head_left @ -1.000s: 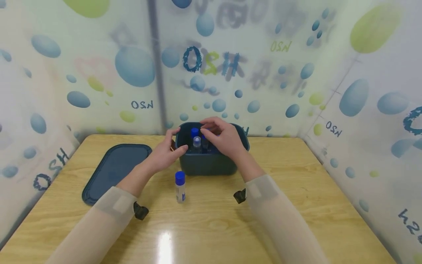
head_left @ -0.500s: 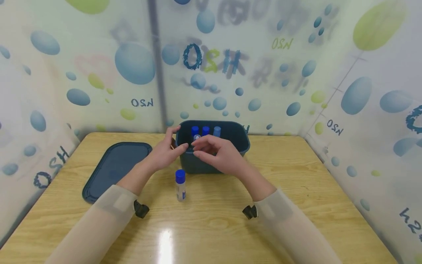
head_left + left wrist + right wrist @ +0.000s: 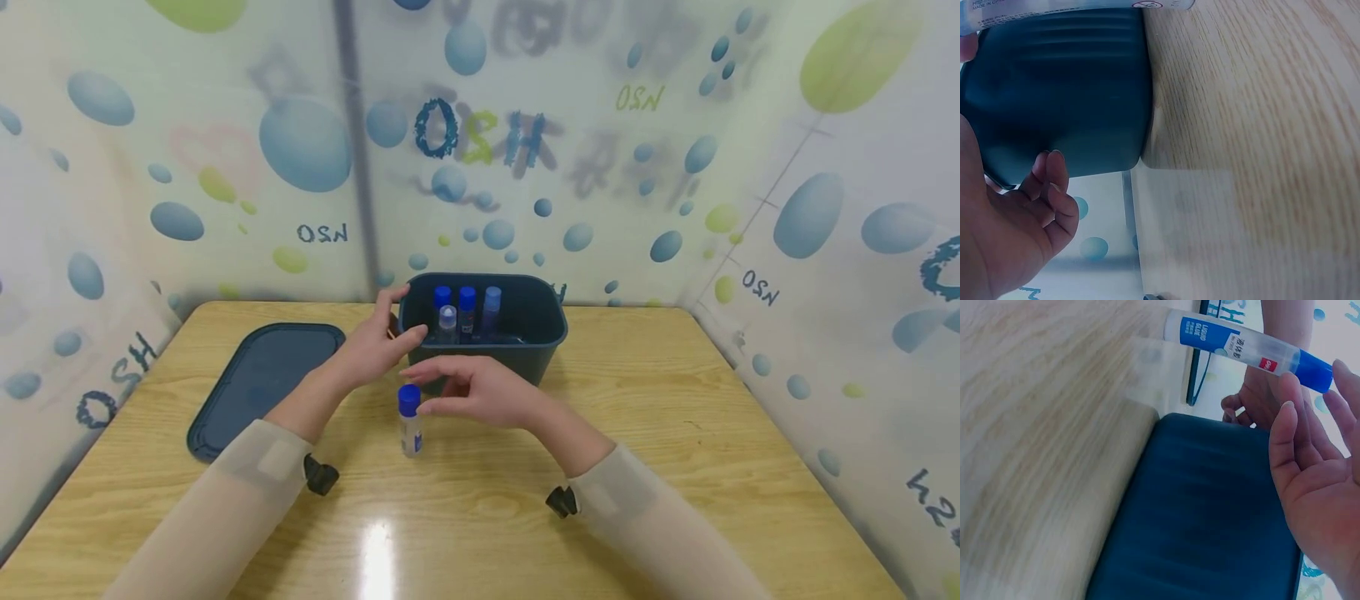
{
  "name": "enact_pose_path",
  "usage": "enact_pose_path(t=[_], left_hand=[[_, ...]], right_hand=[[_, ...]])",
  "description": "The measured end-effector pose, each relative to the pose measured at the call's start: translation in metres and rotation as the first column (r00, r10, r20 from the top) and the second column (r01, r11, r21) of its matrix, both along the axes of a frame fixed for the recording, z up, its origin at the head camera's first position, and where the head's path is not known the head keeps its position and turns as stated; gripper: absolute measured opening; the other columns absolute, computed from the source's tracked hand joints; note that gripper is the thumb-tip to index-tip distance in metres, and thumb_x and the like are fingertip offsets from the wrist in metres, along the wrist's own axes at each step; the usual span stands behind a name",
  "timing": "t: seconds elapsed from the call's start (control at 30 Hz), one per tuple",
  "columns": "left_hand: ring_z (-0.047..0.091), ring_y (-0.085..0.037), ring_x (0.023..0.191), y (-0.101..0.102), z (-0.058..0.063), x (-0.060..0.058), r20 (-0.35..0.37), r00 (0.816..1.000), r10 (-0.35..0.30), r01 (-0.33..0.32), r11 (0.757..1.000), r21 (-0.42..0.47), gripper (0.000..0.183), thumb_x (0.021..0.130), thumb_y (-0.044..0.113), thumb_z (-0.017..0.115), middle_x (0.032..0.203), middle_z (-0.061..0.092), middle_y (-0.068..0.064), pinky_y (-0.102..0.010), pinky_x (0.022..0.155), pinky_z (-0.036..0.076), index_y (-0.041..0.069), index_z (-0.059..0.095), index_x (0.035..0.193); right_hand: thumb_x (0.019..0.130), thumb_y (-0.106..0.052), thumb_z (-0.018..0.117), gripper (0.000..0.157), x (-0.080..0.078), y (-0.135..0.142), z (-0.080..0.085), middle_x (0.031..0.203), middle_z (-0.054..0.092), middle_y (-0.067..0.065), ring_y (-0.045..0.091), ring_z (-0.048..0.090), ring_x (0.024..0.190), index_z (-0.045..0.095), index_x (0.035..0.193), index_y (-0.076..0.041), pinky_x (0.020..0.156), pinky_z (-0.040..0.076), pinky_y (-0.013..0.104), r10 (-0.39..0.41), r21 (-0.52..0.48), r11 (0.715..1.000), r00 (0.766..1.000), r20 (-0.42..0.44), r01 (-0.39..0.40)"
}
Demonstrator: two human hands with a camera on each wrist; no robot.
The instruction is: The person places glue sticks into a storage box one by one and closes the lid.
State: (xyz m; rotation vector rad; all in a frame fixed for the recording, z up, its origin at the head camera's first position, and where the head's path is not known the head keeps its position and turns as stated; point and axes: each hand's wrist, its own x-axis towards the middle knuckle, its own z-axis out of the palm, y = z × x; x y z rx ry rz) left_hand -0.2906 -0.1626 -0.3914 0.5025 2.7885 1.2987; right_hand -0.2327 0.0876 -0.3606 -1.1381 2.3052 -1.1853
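A dark blue-green storage bin (image 3: 480, 367) stands on the table; in it several tubes stand upright, among them blue-capped ones (image 3: 467, 304) and one with a clear top (image 3: 447, 318). At its left end my left hand (image 3: 371, 346) grips the rim between thumb and index finger, the other fingers loosely curled against the side. In front of the bin a clear liquid glue bottle (image 3: 411, 433) with a blue cap stands upright. My right hand (image 3: 487, 390) is at that cap, thumb and fingers spread around it, as the right wrist view also shows (image 3: 1316, 456); firm contact is unclear.
The bin's dark lid (image 3: 270, 387) lies flat on the wooden table (image 3: 675, 467), left of the bin and partly under my left forearm. A patterned wall (image 3: 637, 208) rises behind the table's far edge.
My right hand has come out of the bin, moving down and toward me to the glue bottle's cap. The left hand stays at the bin's left end. The bottle has not moved.
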Motion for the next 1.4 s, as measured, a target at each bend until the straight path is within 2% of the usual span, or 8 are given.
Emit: enact_pose_path(t=[0.27,0.57,0.77,1.03,1.4], left_hand=[[0.056,-0.026,0.074,0.001,0.000,0.001,-0.002,1.000,-0.001,0.001,1.000,0.005,0.089,0.108,0.055,0.060,0.101,0.061,-0.015,-0.038,0.065,0.049,0.027,0.009,0.176],[0.056,-0.027,0.075,0.001,0.001,0.001,0.006,1.000,0.004,-0.004,1.000,0.009,0.088,0.109,0.055,0.060,0.102,0.060,-0.016,-0.038,0.066,0.049,0.027,0.010,0.175],[0.056,-0.027,0.076,0.001,0.001,0.001,0.007,1.000,0.005,-0.005,1.000,0.009,0.088,0.109,0.055,0.060,0.102,0.060,-0.016,-0.038,0.067,0.049,0.027,0.010,0.175],[0.057,-0.027,0.078,0.001,0.000,0.001,0.008,1.000,0.012,-0.012,1.000,-0.007,0.088,0.109,0.055,0.059,0.103,0.061,-0.015,-0.037,0.069,0.049,0.028,0.009,0.175],[0.061,-0.026,0.081,-0.002,-0.001,0.000,0.011,1.000,0.004,-0.004,1.000,-0.021,0.089,0.109,0.059,0.058,0.106,0.063,-0.015,-0.037,0.072,0.050,0.028,0.008,0.175]], right_hand=[[0.106,-0.020,0.076,0.046,0.002,-0.006,-0.007,0.141,0.073,0.003,0.005,0.073,0.095,0.066,0.151,-0.017,0.093,0.061,0.026,0.029,-0.007,1.000,0.999,0.020,-0.028],[0.104,-0.014,0.077,0.043,0.005,-0.012,-0.012,0.133,0.074,0.005,0.006,0.073,0.098,0.065,0.146,-0.018,0.093,0.061,0.025,-0.004,-0.026,1.000,1.000,0.024,0.005],[0.104,-0.014,0.077,0.042,0.007,-0.012,-0.013,0.128,0.074,0.008,0.004,0.071,0.091,0.065,0.145,-0.011,0.090,0.061,0.023,0.003,-0.039,0.999,1.000,-0.015,-0.003],[0.104,-0.014,0.077,0.042,0.011,-0.003,-0.004,0.123,0.075,0.008,0.003,0.075,0.094,0.065,0.144,-0.011,0.091,0.062,0.025,-0.016,-0.082,0.997,0.996,-0.088,0.009],[0.100,-0.006,0.080,0.042,0.017,0.020,0.024,0.114,0.074,0.008,0.007,0.074,0.087,0.068,0.140,-0.009,0.078,0.063,0.030,-0.071,-0.209,0.978,0.975,-0.212,0.025]])
